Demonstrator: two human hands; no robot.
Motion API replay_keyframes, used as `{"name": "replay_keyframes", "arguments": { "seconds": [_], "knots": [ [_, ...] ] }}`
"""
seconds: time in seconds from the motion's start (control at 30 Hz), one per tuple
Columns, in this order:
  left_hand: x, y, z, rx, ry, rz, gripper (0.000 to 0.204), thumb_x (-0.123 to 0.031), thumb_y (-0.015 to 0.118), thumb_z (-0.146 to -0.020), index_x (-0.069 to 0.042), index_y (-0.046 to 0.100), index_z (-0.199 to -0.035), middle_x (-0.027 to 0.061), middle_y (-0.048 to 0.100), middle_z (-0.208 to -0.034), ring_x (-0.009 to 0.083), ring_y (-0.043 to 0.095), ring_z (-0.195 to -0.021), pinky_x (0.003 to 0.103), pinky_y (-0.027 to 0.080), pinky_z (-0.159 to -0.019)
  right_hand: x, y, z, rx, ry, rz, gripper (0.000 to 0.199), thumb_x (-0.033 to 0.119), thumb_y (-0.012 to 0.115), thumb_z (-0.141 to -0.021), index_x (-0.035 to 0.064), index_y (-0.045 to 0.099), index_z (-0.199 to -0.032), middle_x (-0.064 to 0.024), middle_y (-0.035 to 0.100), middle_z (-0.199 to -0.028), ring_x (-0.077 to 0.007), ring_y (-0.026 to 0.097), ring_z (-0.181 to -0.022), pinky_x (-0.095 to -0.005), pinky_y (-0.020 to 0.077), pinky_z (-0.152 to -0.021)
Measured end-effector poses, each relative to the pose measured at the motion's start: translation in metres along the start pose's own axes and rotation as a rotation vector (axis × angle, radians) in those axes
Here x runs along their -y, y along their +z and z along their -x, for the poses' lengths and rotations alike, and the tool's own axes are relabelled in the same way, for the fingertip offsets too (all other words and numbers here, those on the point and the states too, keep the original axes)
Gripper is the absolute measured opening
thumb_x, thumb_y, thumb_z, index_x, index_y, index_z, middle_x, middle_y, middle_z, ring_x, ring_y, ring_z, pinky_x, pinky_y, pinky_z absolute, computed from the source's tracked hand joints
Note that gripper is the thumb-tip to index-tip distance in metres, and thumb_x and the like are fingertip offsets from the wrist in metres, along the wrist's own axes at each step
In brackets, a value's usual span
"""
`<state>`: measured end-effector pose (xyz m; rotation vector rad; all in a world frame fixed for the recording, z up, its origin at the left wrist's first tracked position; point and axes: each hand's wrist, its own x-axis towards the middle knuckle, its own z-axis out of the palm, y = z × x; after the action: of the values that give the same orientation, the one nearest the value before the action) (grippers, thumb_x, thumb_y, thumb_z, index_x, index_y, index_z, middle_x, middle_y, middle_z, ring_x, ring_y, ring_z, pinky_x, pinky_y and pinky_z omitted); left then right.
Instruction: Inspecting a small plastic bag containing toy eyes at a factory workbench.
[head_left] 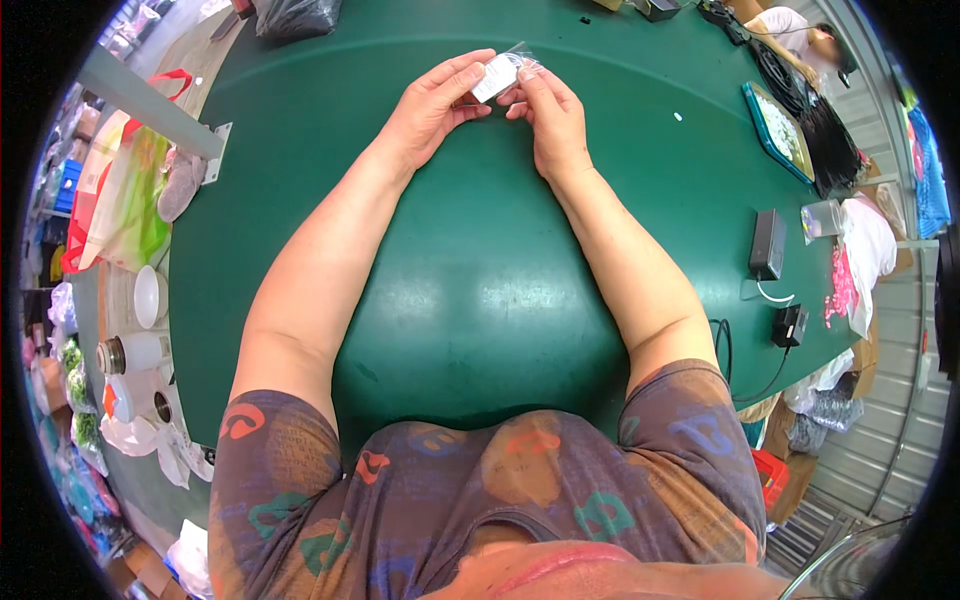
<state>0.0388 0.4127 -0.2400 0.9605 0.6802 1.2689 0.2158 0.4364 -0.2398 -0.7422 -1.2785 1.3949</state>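
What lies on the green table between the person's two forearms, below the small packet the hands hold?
In the head view, nothing: only bare green table between the forearms, from the small clear packet held by left hand and right hand back to the torso.

A green bench [480, 290] with a smooth, slightly glossy top is seen. On its right part a black rectangular box [767, 243] is laid flat, and nearer the edge a smaller black adapter [789, 325] with a black cable [722, 345] is placed. A teal tray [777, 130] is set further along the right edge, with a small clear container [822, 219] near it. A black bag [295, 17] is rested at the far left end.
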Motion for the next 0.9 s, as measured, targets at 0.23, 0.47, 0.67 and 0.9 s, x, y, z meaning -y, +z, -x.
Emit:
{"name": "replay_keyframes", "arguments": {
  "seconds": [0.23,0.47,0.67,0.9],
  "knots": [
    [0.002,-0.009,-0.001,-0.134,0.078,0.054,0.046,-0.028,0.066,-0.097,-0.007,0.056,-0.136,0.0043,0.062,-0.122,0.0153,0.056,-0.112,0.037,0.048,-0.096,0.0,0.003,0.003,-0.036,0.037,-0.012,0.039,0.027,0.062,-0.097,-0.001,0.062,-0.125,-0.0046,0.069,-0.099,-0.0109,0.062,-0.083,-0.0243,0.0477,-0.069],
    [0.006,-0.011,-0.006,-0.127,0.141,0.031,0.049,-0.015,0.073,-0.091,-0.008,0.056,-0.136,0.0077,0.061,-0.127,0.0179,0.057,-0.117,0.036,0.048,-0.101,-0.003,0.002,0.002,-0.042,0.06,0.016,0.046,0.027,0.064,-0.097,-0.0027,0.058,-0.132,-0.0069,0.069,-0.101,-0.0116,0.062,-0.084,-0.0246,0.0478,-0.069],
    [-0.002,-0.006,-0.005,-0.139,0.151,-0.003,0.046,-0.01,0.071,-0.092,-0.007,0.056,-0.135,0.0083,0.063,-0.124,0.018,0.061,-0.112,0.033,0.051,-0.096,0.007,0.009,0.002,-0.022,0.04,0.0,0.04,0.022,0.063,-0.098,-0.0008,0.058,-0.13,-0.0054,0.067,-0.102,-0.0107,0.062,-0.088,-0.0225,0.0484,-0.069],
    [0.008,-0.003,-0.002,-0.174,0.109,-0.137,0.043,-0.014,0.067,-0.095,-0.007,0.054,-0.135,0.0076,0.062,-0.126,0.0152,0.06,-0.113,0.031,0.052,-0.092,-0.001,0.003,0.002,-0.042,0.071,0.076,0.038,0.021,0.062,-0.098,-0.0009,0.058,-0.129,-0.0036,0.065,-0.103,-0.0097,0.061,-0.089,-0.0222,0.0487,-0.068]
  ]
}}
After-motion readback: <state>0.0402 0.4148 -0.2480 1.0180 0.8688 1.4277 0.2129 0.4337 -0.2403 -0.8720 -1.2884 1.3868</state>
